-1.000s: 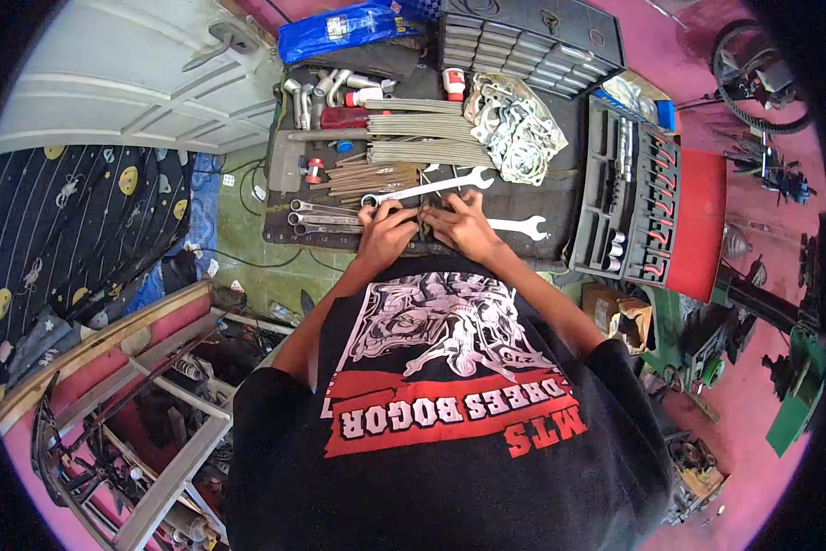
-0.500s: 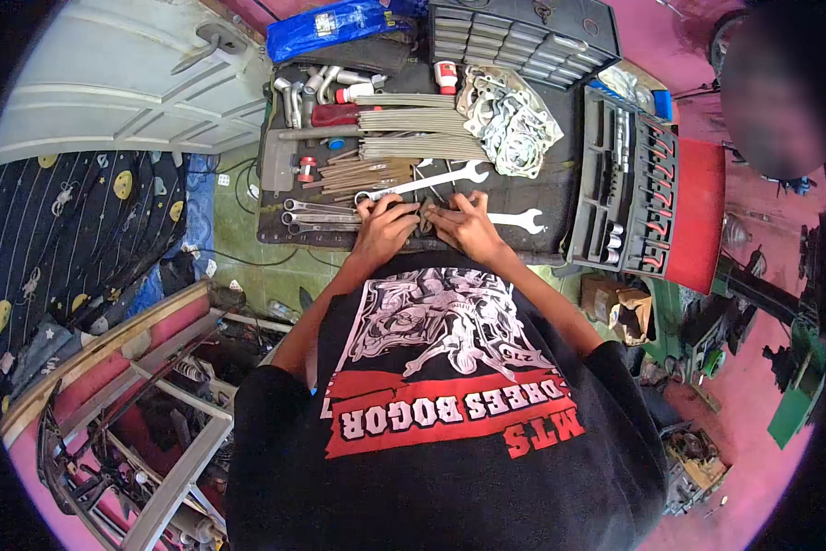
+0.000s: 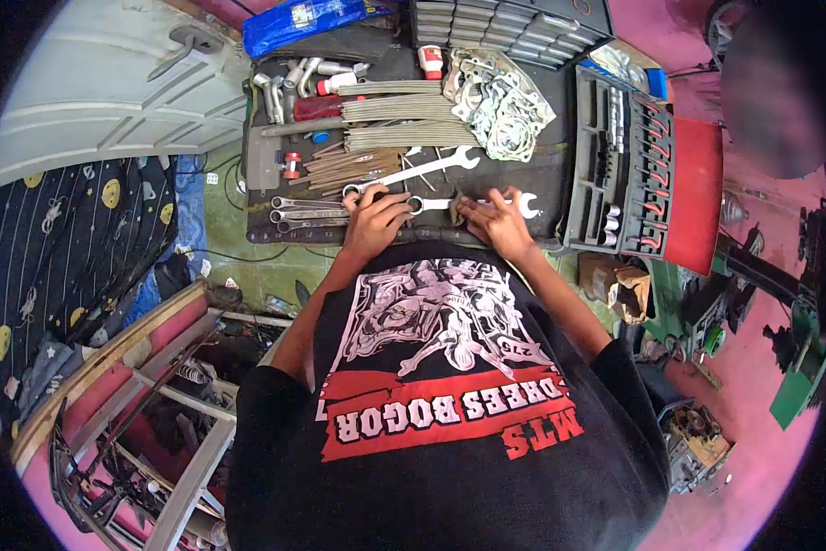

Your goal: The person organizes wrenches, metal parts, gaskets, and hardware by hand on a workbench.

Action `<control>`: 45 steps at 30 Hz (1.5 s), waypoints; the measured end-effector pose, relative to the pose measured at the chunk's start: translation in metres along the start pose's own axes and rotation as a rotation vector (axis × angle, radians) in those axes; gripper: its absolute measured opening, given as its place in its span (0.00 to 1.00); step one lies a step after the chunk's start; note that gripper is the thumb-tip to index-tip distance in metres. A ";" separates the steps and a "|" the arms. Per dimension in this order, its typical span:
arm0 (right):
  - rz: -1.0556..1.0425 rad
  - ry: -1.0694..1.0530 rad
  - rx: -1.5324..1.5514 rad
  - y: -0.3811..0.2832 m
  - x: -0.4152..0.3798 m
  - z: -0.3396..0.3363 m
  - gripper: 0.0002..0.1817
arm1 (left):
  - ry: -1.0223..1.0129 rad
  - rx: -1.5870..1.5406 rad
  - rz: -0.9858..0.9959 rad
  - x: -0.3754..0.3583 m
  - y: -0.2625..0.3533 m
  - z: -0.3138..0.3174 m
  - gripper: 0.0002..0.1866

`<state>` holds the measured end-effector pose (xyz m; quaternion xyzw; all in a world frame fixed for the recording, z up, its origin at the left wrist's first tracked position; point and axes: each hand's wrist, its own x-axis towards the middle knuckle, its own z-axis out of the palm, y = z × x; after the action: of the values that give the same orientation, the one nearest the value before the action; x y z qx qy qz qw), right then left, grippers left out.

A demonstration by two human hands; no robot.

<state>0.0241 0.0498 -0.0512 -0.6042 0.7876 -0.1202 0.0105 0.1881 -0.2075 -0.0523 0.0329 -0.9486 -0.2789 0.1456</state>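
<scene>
My left hand (image 3: 376, 222) is closed at the ring end of a combination wrench (image 3: 437, 205), which lies crosswise near the front of the dark mat. Around the wrench's shank, my right hand (image 3: 497, 222) pinches a small dark rag (image 3: 458, 208). The open jaw sticks out to the right past my fingers. Just beyond my hands lies a larger open-ended wrench (image 3: 422, 173), slanting up to the right. Several combination wrenches (image 3: 307, 213) are lined up left of my left hand.
Thin metal rods (image 3: 404, 112), brown rods (image 3: 348, 171) and bagged gaskets (image 3: 500, 106) lie farther back. A socket tray (image 3: 606, 165) and a red-edged tool case (image 3: 693, 184) stand to the right. A drawer cabinet (image 3: 514, 28) is at the back.
My right hand has moved right along the wrench with the rag, away from my left hand, uncovering the ring end and shank. The view has shifted slightly.
</scene>
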 end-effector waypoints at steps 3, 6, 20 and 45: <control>0.106 0.013 -0.017 0.017 -0.027 -0.019 0.23 | 0.024 -0.003 -0.034 -0.001 0.001 0.002 0.07; 0.170 -0.020 -0.094 0.034 -0.051 -0.037 0.23 | 0.028 0.001 -0.046 -0.001 0.002 0.003 0.07; 0.257 -0.031 -0.109 0.049 -0.081 -0.051 0.20 | 0.039 0.002 -0.023 -0.002 0.001 0.005 0.07; 0.548 0.011 -0.105 0.046 -0.050 -0.045 0.20 | -0.199 0.100 -0.039 0.030 0.011 -0.008 0.19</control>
<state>-0.0133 0.1164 -0.0236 -0.3677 0.9268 -0.0754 0.0070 0.1621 -0.2066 -0.0317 0.0307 -0.9703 -0.2359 0.0434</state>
